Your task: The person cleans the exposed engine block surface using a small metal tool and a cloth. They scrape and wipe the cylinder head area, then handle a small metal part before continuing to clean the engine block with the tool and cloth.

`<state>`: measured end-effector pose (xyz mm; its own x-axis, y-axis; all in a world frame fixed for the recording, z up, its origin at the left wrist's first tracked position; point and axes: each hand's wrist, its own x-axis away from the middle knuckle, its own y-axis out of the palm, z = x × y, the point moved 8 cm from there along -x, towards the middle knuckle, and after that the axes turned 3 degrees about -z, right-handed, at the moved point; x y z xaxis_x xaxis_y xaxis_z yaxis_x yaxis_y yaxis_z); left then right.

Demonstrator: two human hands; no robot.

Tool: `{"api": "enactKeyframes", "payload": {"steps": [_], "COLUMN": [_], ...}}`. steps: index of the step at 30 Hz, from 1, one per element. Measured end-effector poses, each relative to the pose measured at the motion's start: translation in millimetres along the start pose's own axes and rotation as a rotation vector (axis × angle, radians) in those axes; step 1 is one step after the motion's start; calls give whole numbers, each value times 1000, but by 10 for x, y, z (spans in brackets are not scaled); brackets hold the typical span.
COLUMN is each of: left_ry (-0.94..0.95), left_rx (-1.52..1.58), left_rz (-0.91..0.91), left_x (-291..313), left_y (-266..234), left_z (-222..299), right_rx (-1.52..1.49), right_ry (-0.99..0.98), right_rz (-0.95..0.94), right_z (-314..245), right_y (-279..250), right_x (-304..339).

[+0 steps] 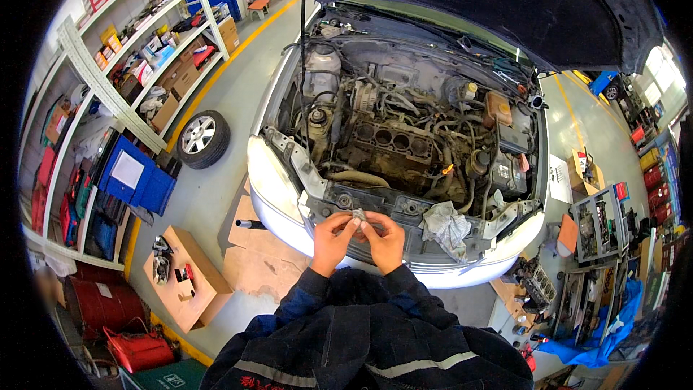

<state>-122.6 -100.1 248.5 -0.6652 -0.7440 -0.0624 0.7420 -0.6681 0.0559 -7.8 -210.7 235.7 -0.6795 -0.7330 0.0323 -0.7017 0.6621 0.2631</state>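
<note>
My left hand (331,243) and my right hand (385,241) meet over the car's front edge, thumbs close together. Pinched between their fingertips is a small grey piece with a textured face (359,213); its exact kind is too small to tell. Beyond my hands lies the opened engine bay, where the bare engine block (390,146) shows its row of round cylinder bores. A crumpled, stained white rag (446,230) rests on the front panel, to the right of my right hand.
The raised hood (491,7) overhangs the bay, beside a thin prop rod (304,65). A loose wheel (203,139) lies on the floor at left, near loaded shelves (108,94). A cardboard box (209,296) carries small parts. At right, a removed engine part (535,285) sits near a cart (599,224).
</note>
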Motion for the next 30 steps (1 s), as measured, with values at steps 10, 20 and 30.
{"api": "enactKeyframes", "payload": {"steps": [10,20,30], "left_ry": [15,-67,-32], "left_rx": [61,55,56], "left_rz": [121,108,128], "left_x": [23,68,47], "left_y": [43,-43,-97], "left_z": [-13,-147,-226], "right_rx": [68,76,67], "right_ry": [-39,-8,45], "right_rz": [64,41,41], "right_z": [102,152,220], "right_y": [-61,-15,-55], "right_x": [21,91,132]}}
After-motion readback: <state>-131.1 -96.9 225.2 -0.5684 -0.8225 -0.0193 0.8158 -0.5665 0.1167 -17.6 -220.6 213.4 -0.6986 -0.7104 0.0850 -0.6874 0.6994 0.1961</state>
